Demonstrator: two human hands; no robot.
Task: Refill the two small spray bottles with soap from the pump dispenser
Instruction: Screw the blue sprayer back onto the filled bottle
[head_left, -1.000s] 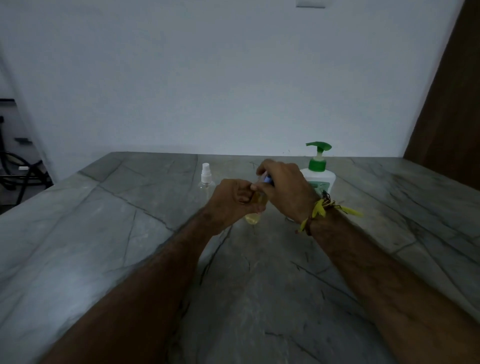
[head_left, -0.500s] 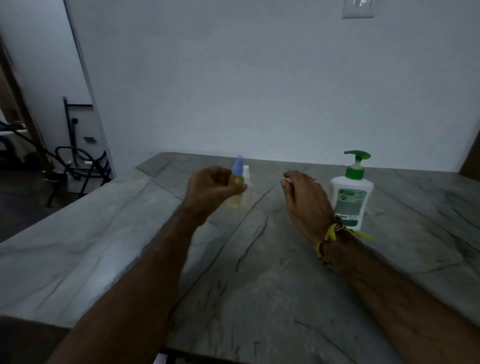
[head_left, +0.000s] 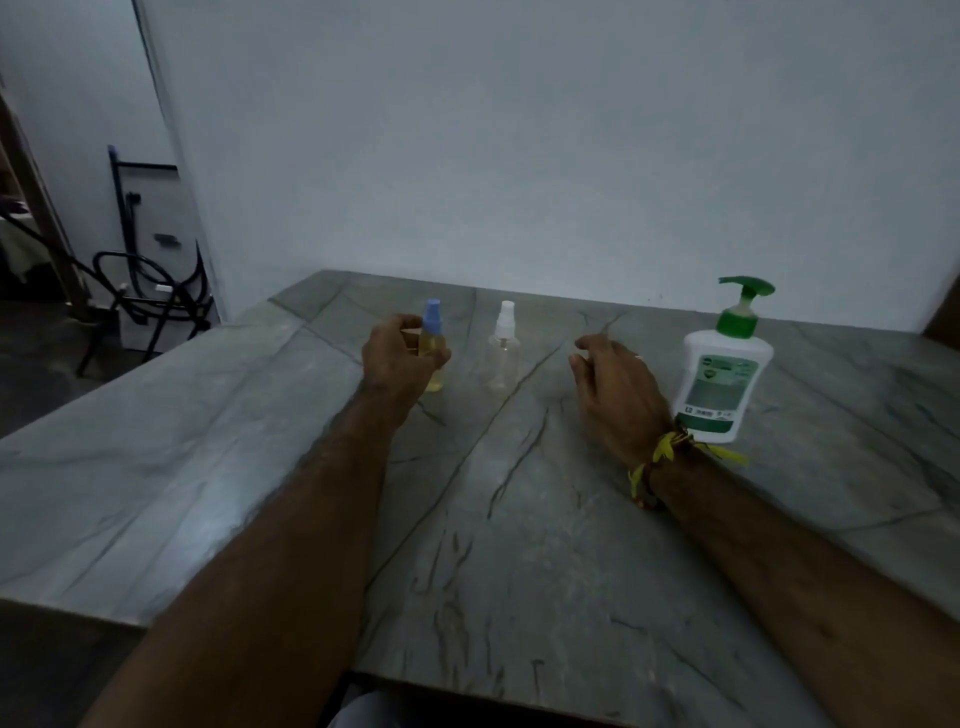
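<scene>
My left hand (head_left: 400, 358) is wrapped around a small spray bottle with a blue cap (head_left: 432, 345) that holds yellowish liquid; its base is at the tabletop. Just to its right stands a clear small spray bottle with a white cap (head_left: 504, 348), upright and untouched. My right hand (head_left: 615, 387) hovers over the table with fingers spread and nothing in it, between the clear bottle and the white pump dispenser with a green pump head (head_left: 724, 374), which stands upright at the right.
Everything stands on a grey stone table (head_left: 493, 519) set against a white wall. The table's left edge drops to a floor with a black chair frame (head_left: 150, 291). A yellow thread band is tied on my right wrist.
My right hand let go of the blue-capped bottle and moved right. My left hand carried that bottle left and lowered it to the table beside the clear bottle. The view shifted left.
</scene>
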